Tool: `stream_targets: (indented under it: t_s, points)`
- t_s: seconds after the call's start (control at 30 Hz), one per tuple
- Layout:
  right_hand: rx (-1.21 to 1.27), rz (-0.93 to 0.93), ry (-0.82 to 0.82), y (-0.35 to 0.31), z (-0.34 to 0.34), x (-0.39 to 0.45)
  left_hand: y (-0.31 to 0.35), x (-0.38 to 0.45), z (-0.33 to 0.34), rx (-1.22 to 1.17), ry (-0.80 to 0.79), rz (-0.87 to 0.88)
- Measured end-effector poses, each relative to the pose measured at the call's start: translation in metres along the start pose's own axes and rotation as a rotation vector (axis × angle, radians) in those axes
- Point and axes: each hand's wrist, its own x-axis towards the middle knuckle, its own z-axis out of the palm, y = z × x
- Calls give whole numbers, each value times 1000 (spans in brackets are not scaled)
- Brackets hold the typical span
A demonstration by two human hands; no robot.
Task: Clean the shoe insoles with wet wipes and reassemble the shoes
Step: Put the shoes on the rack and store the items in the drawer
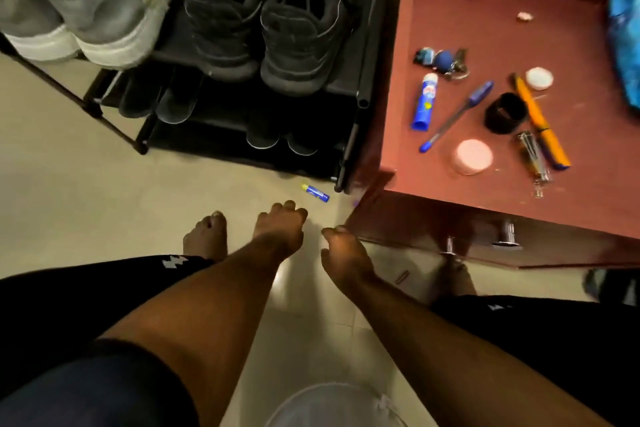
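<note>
hands [311,246] empty, black shoes [270,17] on rack [363,55]

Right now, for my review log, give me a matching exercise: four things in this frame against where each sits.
Things:
1 black sneakers
2 pink disc
3 small blue tube
4 grey sneakers

Places:
A floor, by the rack's foot
B rack's top shelf, right
C red cabinet top
D rack's top shelf, left

Pairs: 1-B, 2-C, 3-A, 4-D
</note>
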Motion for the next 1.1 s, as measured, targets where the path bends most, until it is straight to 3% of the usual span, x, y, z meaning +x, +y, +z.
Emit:
stream_targets:
  t_s: [0.2, 0.37, 0.57, 0.8, 1.1]
  points:
    - [-101, 74, -237, 26, 49, 65, -7, 89, 33, 45, -26, 45]
    - [-154, 137, -331, 44, 65, 82, -6, 152, 47, 17, -65, 83]
    - [-122, 166, -406, 68, 69, 80, 9, 157, 82, 116, -71, 76]
    - [-192, 243, -332, 100, 71, 68, 1, 121, 109, -171, -198, 24]
    - [-166, 447, -233, 193, 48, 29, 65, 74, 126, -369, -345, 16]
